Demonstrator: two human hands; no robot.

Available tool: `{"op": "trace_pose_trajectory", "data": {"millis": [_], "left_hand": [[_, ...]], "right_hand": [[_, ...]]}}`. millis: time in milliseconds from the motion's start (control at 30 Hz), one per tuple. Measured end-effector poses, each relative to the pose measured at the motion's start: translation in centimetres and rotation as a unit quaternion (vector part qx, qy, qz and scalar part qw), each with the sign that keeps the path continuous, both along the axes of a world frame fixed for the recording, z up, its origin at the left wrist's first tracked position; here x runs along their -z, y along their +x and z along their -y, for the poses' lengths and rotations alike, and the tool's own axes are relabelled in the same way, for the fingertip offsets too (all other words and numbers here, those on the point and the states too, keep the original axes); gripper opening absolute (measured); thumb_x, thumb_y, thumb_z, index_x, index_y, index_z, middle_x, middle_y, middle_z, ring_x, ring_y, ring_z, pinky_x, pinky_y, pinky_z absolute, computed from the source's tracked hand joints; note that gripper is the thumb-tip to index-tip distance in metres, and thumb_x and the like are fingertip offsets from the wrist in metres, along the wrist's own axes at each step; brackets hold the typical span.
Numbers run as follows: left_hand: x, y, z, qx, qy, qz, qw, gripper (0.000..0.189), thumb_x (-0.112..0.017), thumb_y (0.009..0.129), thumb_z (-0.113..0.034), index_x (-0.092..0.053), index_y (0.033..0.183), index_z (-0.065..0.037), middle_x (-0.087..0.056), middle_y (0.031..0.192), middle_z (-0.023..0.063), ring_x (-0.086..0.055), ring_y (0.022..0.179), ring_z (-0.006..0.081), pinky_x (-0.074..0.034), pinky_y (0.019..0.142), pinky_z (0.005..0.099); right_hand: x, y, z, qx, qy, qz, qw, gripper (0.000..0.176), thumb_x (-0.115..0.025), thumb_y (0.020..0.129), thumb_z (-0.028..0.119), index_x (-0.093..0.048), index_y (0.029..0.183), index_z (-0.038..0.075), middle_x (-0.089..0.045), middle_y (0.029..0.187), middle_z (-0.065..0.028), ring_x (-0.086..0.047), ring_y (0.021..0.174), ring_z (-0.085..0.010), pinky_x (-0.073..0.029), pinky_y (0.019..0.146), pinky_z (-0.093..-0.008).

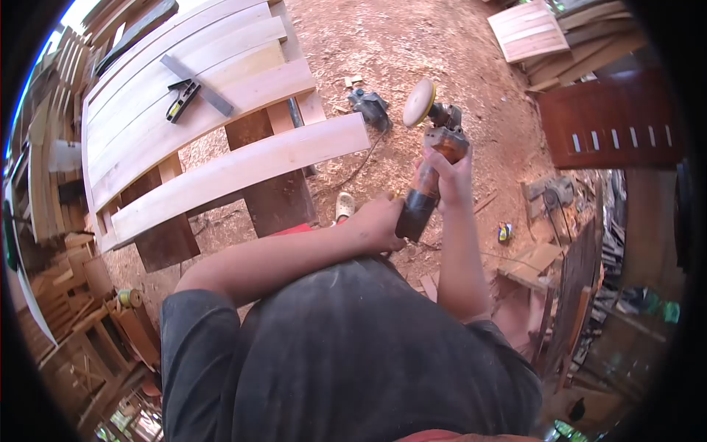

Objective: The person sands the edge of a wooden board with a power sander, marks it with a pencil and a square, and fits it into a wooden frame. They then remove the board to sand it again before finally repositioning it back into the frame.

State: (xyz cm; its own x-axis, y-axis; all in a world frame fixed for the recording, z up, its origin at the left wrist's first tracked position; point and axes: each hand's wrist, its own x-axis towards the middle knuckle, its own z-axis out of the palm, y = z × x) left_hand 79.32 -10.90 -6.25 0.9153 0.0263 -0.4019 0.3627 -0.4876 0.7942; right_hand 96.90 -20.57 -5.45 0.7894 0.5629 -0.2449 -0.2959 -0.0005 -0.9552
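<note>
My right hand (451, 175) is wrapped round the body of an angle grinder (421, 205), just below its head. A round, pale sanding disc (419, 103) is fitted on the grinder and points up and to the left, clear of any wood. My left hand (379, 223) is closed at the rear end of the grinder, with some of its fingers hidden. To the left lies a panel of pale planks (213, 59) with a combination square (197, 88) on top. One separate plank (243, 171) lies along its near side.
A dark power tool (370, 108) with a cord sits on the shaving-covered ground (442, 37). Planks are stacked at the left (44, 140). A reddish-brown slatted wooden piece (611, 110) and a small pale panel (528, 31) stand at the right.
</note>
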Motion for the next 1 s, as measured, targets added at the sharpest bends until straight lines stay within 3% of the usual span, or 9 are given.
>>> {"op": "trace_pose_trajectory", "data": {"millis": [100,167,200,233,300,367,533,633,1000], "left_hand": [[-2.8,-0.2,-1.7,-0.009,0.087,0.045,0.995,0.057,-0.09,0.083,-0.035,-0.071,0.127,-0.004,-0.071,0.12,0.0191,-0.071,0.112,0.0353,-0.057,0.098,0.0447],[-2.7,-1.1,-4.9,-0.154,0.051,0.118,0.98,0.037,-0.086,0.089,-0.032,-0.078,0.115,-0.008,-0.076,0.108,0.0142,-0.075,0.1,0.0285,-0.06,0.089,0.0396],[-3.0,-2.1,-6.5,-0.231,0.132,0.187,0.946,0.024,-0.084,0.092,-0.024,-0.079,0.107,-0.006,-0.076,0.096,0.0126,-0.075,0.086,0.0258,-0.06,0.08,0.038],[-3.2,-2.9,-9.2,-0.256,0.15,0.168,0.94,0.024,-0.079,0.095,-0.025,-0.079,0.11,-0.006,-0.076,0.106,0.0131,-0.077,0.089,0.0287,-0.062,0.083,0.0416],[-3.1,-4.8,-13.9,-0.286,0.286,0.2,0.893,0.021,-0.077,0.095,-0.02,-0.077,0.107,-0.003,-0.076,0.105,0.014,-0.076,0.088,0.0268,-0.061,0.083,0.041],[-1.9,-6.5,-17.0,-0.313,0.319,0.187,0.875,0.023,-0.075,0.098,-0.024,-0.077,0.105,-0.003,-0.075,0.103,0.0142,-0.076,0.091,0.0278,-0.06,0.084,0.0423],[0.2,-7.7,-19.7,-0.234,0.356,0.134,0.895,0.023,-0.071,0.101,-0.028,-0.078,0.104,-0.006,-0.071,0.097,0.0135,-0.073,0.089,0.034,-0.058,0.079,0.0467],[1.3,-7.7,-20.0,-0.232,0.314,0.087,0.916,0.026,-0.067,0.104,-0.03,-0.078,0.104,-0.007,-0.07,0.097,0.0137,-0.072,0.089,0.0366,-0.057,0.08,0.0477],[0.4,-6.4,-20.2,-0.227,0.287,0.018,0.93,0.037,-0.059,0.108,-0.039,-0.076,0.103,-0.005,-0.068,0.098,0.0146,-0.07,0.093,0.0377,-0.055,0.084,0.0484]], "right_hand": [[1.5,3.8,0.9,-0.095,-0.017,-0.032,0.995,0.087,-0.084,0.081,0.004,-0.035,0.152,0.007,-0.067,0.11,-0.0138,-0.072,0.079,-0.0233,-0.064,0.069,-0.0396],[2.4,5.4,1.4,-0.139,-0.051,-0.035,0.988,0.089,-0.084,0.08,0.003,-0.035,0.154,0.008,-0.067,0.11,-0.0138,-0.072,0.079,-0.0239,-0.064,0.069,-0.0407],[2.4,5.5,1.4,-0.159,-0.059,-0.061,0.984,0.093,-0.085,0.079,0.002,-0.034,0.156,0.008,-0.068,0.11,-0.0136,-0.072,0.08,-0.0245,-0.063,0.071,-0.041],[2.9,5.7,1.3,-0.171,-0.065,-0.069,0.981,0.094,-0.086,0.078,0.002,-0.034,0.156,0.008,-0.068,0.111,-0.0135,-0.072,0.081,-0.0243,-0.063,0.072,-0.0414],[4.3,5.8,1.1,-0.195,-0.075,-0.087,0.974,0.096,-0.087,0.078,0.002,-0.033,0.157,0.009,-0.068,0.111,-0.0133,-0.072,0.082,-0.024,-0.063,0.074,-0.0423],[5.3,5.4,0.8,-0.203,-0.092,-0.094,0.97,0.097,-0.088,0.077,0.002,-0.034,0.157,0.008,-0.067,0.113,-0.0125,-0.072,0.088,-0.0234,-0.063,0.078,-0.0428],[5.8,4.2,-0.1,-0.214,-0.099,-0.095,0.967,0.099,-0.09,0.075,0.005,-0.035,0.157,0.008,-0.066,0.12,-0.0108,-0.07,0.102,-0.0215,-0.061,0.088,-0.0412],[6.4,4.3,-0.1,-0.22,-0.093,-0.103,0.966,0.099,-0.09,0.075,0.006,-0.036,0.157,0.007,-0.066,0.122,-0.0104,-0.069,0.106,-0.0204,-0.06,0.091,-0.0404],[6.5,4.9,-1.0,-0.242,-0.115,-0.073,0.961,0.097,-0.088,0.076,0.008,-0.035,0.157,0.009,-0.064,0.122,-0.0108,-0.068,0.106,-0.0212,-0.059,0.093,-0.0399]]}}
